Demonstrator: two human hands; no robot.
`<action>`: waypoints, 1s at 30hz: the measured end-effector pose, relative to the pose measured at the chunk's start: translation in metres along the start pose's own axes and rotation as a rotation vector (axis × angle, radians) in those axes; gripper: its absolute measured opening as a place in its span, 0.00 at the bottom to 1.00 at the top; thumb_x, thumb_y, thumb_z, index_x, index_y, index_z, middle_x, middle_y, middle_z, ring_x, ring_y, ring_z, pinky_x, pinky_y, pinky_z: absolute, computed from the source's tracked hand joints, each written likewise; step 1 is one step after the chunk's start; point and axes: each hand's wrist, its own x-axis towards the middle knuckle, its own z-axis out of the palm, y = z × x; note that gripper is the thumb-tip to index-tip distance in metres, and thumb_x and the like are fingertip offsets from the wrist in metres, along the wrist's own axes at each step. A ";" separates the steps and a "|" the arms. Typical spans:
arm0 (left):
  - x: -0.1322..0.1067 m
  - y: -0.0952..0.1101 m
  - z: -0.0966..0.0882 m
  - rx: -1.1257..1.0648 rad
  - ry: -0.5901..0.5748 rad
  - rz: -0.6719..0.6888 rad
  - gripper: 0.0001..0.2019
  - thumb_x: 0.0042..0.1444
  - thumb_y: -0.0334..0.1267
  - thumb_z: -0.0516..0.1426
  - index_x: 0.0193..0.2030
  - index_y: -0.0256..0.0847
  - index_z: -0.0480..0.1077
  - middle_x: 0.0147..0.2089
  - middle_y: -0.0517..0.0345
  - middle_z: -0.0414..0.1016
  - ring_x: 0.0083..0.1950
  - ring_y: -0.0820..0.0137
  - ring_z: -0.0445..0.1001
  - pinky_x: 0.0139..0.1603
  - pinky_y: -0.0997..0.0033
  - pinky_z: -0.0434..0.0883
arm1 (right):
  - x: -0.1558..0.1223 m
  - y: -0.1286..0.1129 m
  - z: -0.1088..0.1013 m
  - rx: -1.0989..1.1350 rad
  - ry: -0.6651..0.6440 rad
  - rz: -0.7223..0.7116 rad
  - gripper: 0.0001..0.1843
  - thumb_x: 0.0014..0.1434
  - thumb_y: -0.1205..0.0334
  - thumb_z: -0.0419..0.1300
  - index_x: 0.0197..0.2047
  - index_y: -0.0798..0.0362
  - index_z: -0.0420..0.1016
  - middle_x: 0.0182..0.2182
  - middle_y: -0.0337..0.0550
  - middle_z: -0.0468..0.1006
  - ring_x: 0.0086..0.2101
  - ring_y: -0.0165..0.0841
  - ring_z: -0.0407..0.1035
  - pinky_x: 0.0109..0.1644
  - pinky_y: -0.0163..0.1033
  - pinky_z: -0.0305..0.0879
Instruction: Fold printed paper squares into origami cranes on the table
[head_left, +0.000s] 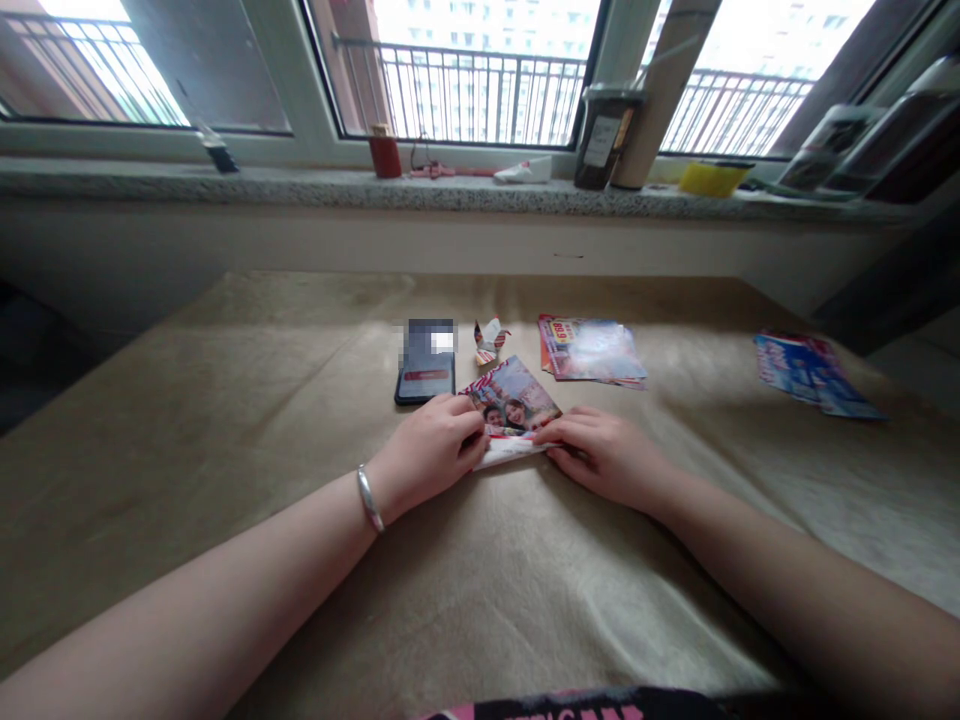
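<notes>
A printed sheet of colourful paper [517, 390] lies on the table in front of me, turned like a diamond, with a folded-up white strip along its near side. My left hand [442, 440] has its fingers curled on the sheet's left edge. At the right corner my right hand [600, 450] pinches the same sheet between thumb and fingers. Just behind the paper stands a small folded paper figure [491, 342], striped red and white. A phone [426, 375] with its screen lit lies to the left of it.
A stack of printed flyers [592, 350] lies behind my right hand, and more blue flyers [814, 375] lie far right. The granite windowsill [300, 188] holds a red spool [385, 155], a dark lidded jar [600, 140] and a yellow item [712, 180]. A brownish cover drapes the table [187, 420].
</notes>
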 end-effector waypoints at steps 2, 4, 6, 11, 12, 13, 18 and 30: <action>0.000 -0.001 0.001 -0.006 0.010 -0.008 0.11 0.61 0.37 0.51 0.29 0.36 0.68 0.35 0.53 0.70 0.38 0.69 0.67 0.42 0.67 0.68 | 0.000 0.000 0.001 0.004 0.006 -0.024 0.12 0.58 0.69 0.55 0.43 0.50 0.75 0.40 0.43 0.79 0.41 0.34 0.71 0.45 0.41 0.69; 0.000 -0.002 0.001 -0.009 0.017 -0.019 0.11 0.61 0.37 0.51 0.29 0.36 0.68 0.35 0.53 0.70 0.38 0.69 0.68 0.42 0.67 0.69 | 0.001 0.000 0.002 0.000 0.014 -0.043 0.13 0.59 0.69 0.54 0.44 0.50 0.76 0.41 0.43 0.79 0.41 0.34 0.70 0.46 0.42 0.69; 0.000 -0.002 0.000 -0.004 0.020 -0.029 0.11 0.61 0.37 0.51 0.29 0.36 0.68 0.35 0.53 0.70 0.37 0.68 0.68 0.42 0.67 0.69 | 0.001 0.000 0.002 -0.009 0.022 -0.058 0.13 0.60 0.68 0.54 0.45 0.49 0.77 0.42 0.43 0.78 0.42 0.33 0.70 0.46 0.42 0.69; 0.001 -0.002 -0.001 0.017 0.022 -0.051 0.10 0.61 0.37 0.52 0.30 0.36 0.68 0.36 0.52 0.70 0.38 0.68 0.68 0.42 0.66 0.69 | 0.002 0.000 0.001 -0.053 0.018 -0.058 0.13 0.60 0.67 0.55 0.45 0.47 0.78 0.42 0.44 0.78 0.42 0.34 0.70 0.45 0.43 0.69; 0.001 -0.002 0.000 0.021 0.019 -0.058 0.10 0.61 0.37 0.52 0.31 0.36 0.68 0.36 0.52 0.70 0.38 0.67 0.68 0.42 0.66 0.69 | 0.002 0.000 0.001 -0.064 0.013 -0.057 0.13 0.60 0.67 0.55 0.45 0.47 0.78 0.42 0.44 0.78 0.42 0.35 0.69 0.45 0.43 0.70; 0.002 -0.003 0.000 0.024 0.013 -0.065 0.10 0.61 0.37 0.52 0.30 0.36 0.68 0.36 0.52 0.70 0.38 0.68 0.68 0.42 0.66 0.69 | 0.002 0.000 0.001 -0.074 0.011 -0.056 0.14 0.60 0.67 0.54 0.45 0.47 0.78 0.42 0.44 0.77 0.42 0.35 0.69 0.45 0.43 0.70; 0.003 0.000 0.000 0.099 -0.010 -0.099 0.10 0.60 0.38 0.52 0.31 0.37 0.68 0.38 0.52 0.71 0.39 0.67 0.68 0.41 0.66 0.70 | 0.002 0.002 0.002 -0.116 0.010 -0.056 0.14 0.62 0.66 0.53 0.47 0.48 0.77 0.43 0.45 0.77 0.42 0.35 0.69 0.45 0.43 0.69; 0.003 -0.001 0.001 0.094 -0.003 -0.093 0.09 0.60 0.38 0.53 0.33 0.37 0.71 0.38 0.52 0.73 0.39 0.66 0.69 0.41 0.66 0.70 | 0.001 0.012 0.004 -0.214 0.003 -0.047 0.16 0.63 0.66 0.52 0.49 0.45 0.76 0.41 0.44 0.77 0.41 0.35 0.68 0.44 0.43 0.68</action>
